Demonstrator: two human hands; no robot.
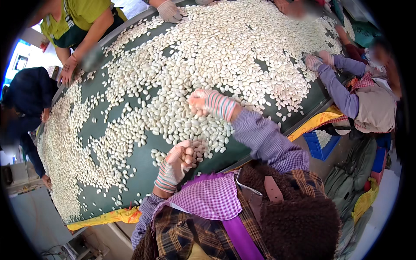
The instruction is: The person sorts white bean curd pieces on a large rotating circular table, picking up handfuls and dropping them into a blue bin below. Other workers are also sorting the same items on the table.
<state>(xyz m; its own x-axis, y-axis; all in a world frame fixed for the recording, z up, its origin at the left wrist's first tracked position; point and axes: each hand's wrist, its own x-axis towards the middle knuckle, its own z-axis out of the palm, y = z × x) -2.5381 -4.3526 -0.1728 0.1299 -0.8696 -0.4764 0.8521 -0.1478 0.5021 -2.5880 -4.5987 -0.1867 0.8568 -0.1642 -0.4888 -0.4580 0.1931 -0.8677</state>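
Observation:
My right hand (pixel 213 102), in a striped knit glove, hovers over or rests on a heap of white beans (pixel 182 112); its fingers curl down and their tips are partly hidden. Nearer to me, my left hand (pixel 175 162) wears a similar glove that leaves the fingertips bare. Its fingers bend inward beside a small cluster of beans (pixel 199 150) at the near edge of the heap. Whether either hand holds any beans cannot be made out. The beans lie loose on a dark green tabletop (pixel 143 165).
Across the table, a co-worker's gloved hand (pixel 169 11) touches the beans. Another person's hand (pixel 68 70) rests at the far-left rim. On the right, a person's gloved hands (pixel 313 61) work in the beans. A blue crate (pixel 317 149) stands below the yellow-covered table edge (pixel 313 122).

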